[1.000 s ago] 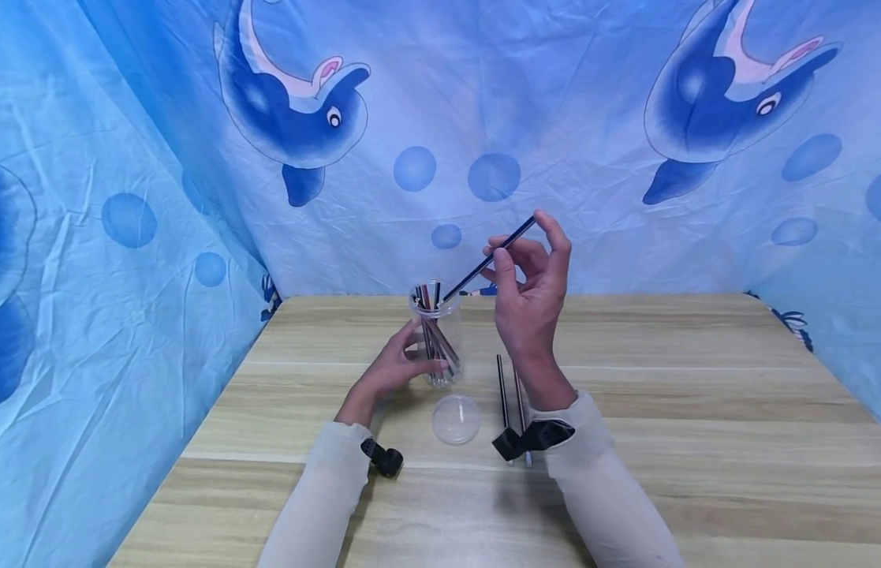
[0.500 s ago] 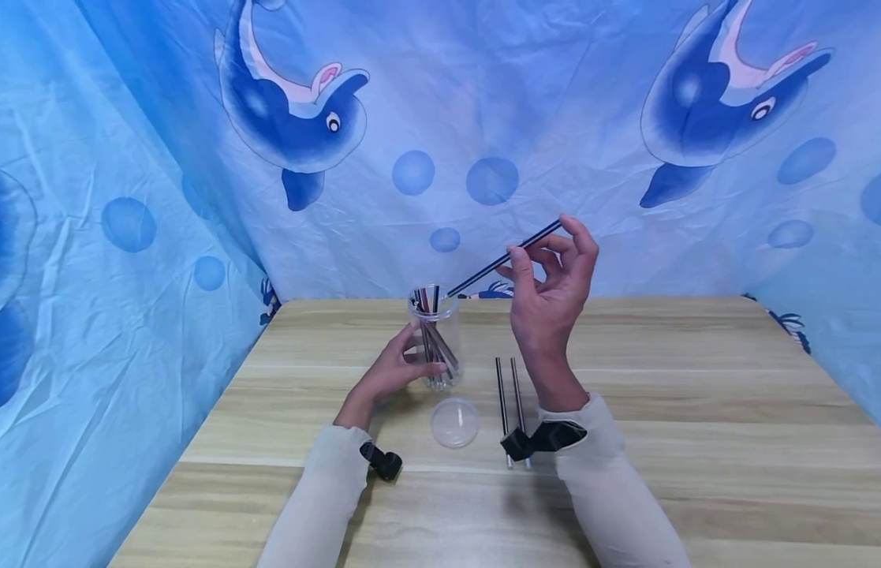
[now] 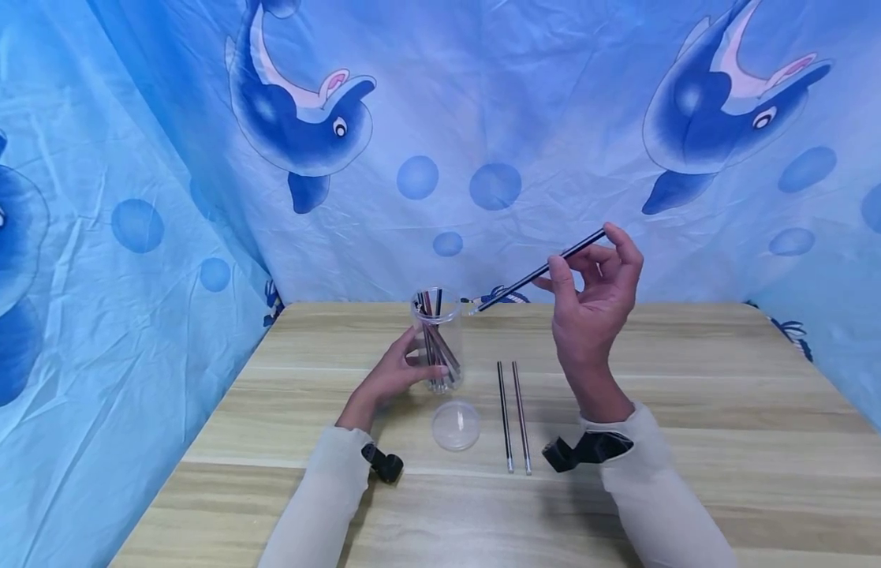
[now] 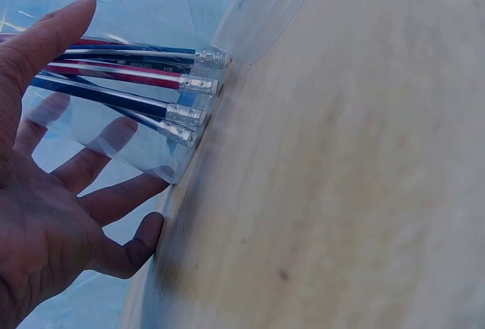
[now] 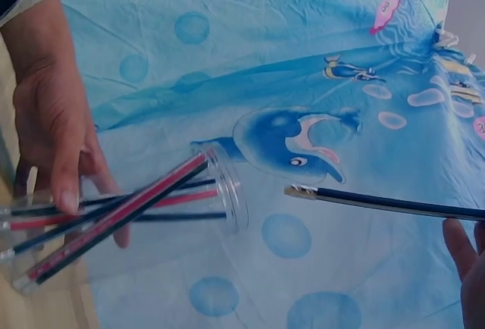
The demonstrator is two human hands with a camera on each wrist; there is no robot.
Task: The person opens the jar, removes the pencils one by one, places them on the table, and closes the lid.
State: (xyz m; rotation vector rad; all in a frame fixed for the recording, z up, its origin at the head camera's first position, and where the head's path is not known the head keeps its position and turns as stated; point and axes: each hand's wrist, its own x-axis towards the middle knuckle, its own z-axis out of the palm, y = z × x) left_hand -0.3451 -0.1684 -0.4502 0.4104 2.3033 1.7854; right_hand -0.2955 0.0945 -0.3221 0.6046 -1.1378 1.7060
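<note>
My left hand point(image 3: 390, 375) holds a clear plastic jar point(image 3: 455, 339) standing upright on the table, with the thumb and fingers around its lower side. Inside lean several dark and red striped pencils point(image 4: 151, 79), their silver eraser ends resting at the bottom. My right hand point(image 3: 598, 306) pinches a dark striped pencil point(image 3: 528, 276) in the air, right of the jar. That pencil slants, with its silver eraser end point(image 5: 301, 192) low and pointing at the jar's mouth, a small gap away.
A clear round lid point(image 3: 456, 426) lies in front of the jar. Right of it, a black pencil point(image 3: 505, 418) and a reddish-brown pencil point(image 3: 521, 418) lie side by side on the wooden table point(image 3: 696, 442). A blue dolphin-print curtain point(image 3: 539, 95) hangs behind.
My right hand has moved right, drawing the pencil's lower end out and away from the jar's mouth. The two pencils on the table now show fully. My left hand stays on the jar.
</note>
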